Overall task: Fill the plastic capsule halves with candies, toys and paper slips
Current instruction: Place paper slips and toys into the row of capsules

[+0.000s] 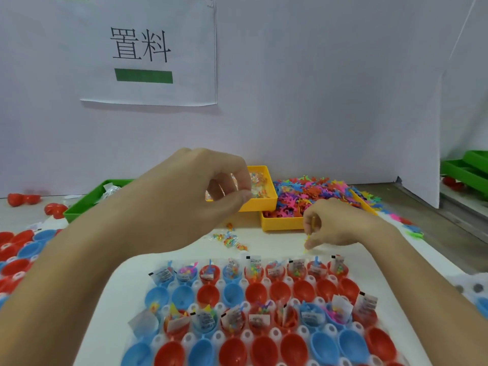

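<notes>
You're at a packing workstation, printed station sign (148,51) on the partition, below it parts bins (264,203), toy heap (311,192), capsule tray (253,313).

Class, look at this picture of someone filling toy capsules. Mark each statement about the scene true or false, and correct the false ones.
1. The right hand pinches a thin yellow toy. True.
2. The tray of colourful toys is green. False: it is yellow; the green tray sits at the left.
3. Every capsule half in the white holder is filled. False: the second row and the nearest row are empty.
4. The left hand holds a clear candy packet above the table. True.
5. Loose candy packets lie between holder and trays. True.
</notes>
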